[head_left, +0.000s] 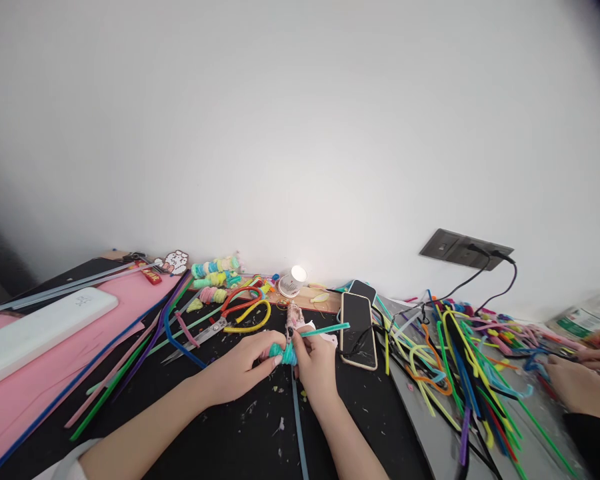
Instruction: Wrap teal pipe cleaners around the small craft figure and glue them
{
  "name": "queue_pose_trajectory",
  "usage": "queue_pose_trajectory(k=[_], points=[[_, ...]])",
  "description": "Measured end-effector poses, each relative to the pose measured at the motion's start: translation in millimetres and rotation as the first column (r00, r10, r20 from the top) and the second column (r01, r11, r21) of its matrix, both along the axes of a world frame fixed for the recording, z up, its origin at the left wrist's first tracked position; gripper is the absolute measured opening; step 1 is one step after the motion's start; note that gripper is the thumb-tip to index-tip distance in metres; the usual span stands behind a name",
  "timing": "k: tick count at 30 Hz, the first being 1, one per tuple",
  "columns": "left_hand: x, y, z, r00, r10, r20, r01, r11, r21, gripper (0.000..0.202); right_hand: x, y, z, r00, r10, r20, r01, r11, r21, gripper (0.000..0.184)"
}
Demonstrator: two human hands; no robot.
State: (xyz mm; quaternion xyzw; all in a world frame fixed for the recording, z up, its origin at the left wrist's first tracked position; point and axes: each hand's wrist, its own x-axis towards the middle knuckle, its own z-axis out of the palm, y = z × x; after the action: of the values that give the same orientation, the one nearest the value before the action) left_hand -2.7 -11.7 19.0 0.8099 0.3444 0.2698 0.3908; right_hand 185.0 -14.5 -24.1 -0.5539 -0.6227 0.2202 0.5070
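- Turquoise chenille coil (283, 353) sits between both hands, over the black work surface (250, 433); probably gripped from both sides so the windings don't spring loose.
- Left hand (243, 365): fingers curled, thumb and fingers pinching the coil's left part.
- Right hand (317, 363): mostly closed, fingertips on its right side; a straight turquoise stem (333, 328) pokes out past it, likely kept clear of the windings.
- Scissors (215, 327) lie beyond the left hand, handy I'd guess.

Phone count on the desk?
2. One in a pale case, lying just beyond the right hand; a second dark one behind it, partly covered. More may be hidden under the clutter.
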Motion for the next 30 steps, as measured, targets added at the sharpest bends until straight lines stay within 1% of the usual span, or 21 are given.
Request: queue_pose_trajectory(k=[4,9,12,16,19,25,30], points=[[0.2,0.1,3.1,1.000,-0.003,-0.004,0.003,1.000,-0.003,0.015,-0.4,-0.3,-1.0,1.000,0.006,0.002,-0.006,1.000,0.002,0.045],[1.3,1.2,3.0,1.000,0.001,0.014,-0.001,1.000,-0.024,0.012,-0.8,0.7,-2.5,1.000,-0.005,0.000,0.005,1.000,0.003,0.046],[1.9,1.6,3.3,1.000,0.004,0.027,-0.003,0.999,-0.043,0.010,-1.6,-0.4,0.7,1.000,-0.010,0.010,0.009,1.000,0.008,0.045],[2.4,1.7,4.2,0.999,0.004,0.042,-0.002,0.998,-0.058,0.009,-2.6,-3.7,9.3,1.000,0.005,0.025,-0.005,1.000,0.001,0.043],[2.6,2.0,4.0,0.999,-0.004,0.051,0.008,0.997,-0.071,0.008,-2.0,-3.8,10.2,0.999,0.017,0.038,-0.016,1.000,-0.021,0.043],[3.1,3.5,-1.8,0.996,0.018,0.084,-0.007,0.992,-0.129,0.012,-0.1,-0.3,-1.1,0.999,-0.016,0.036,0.016,1.000,0.003,0.045],[3.0,4.8,-8.9,0.991,0.030,0.132,-0.008,0.986,-0.165,0.016,-1.3,-1.1,-0.1,0.999,-0.014,0.029,0.014,1.000,-0.002,0.048]])
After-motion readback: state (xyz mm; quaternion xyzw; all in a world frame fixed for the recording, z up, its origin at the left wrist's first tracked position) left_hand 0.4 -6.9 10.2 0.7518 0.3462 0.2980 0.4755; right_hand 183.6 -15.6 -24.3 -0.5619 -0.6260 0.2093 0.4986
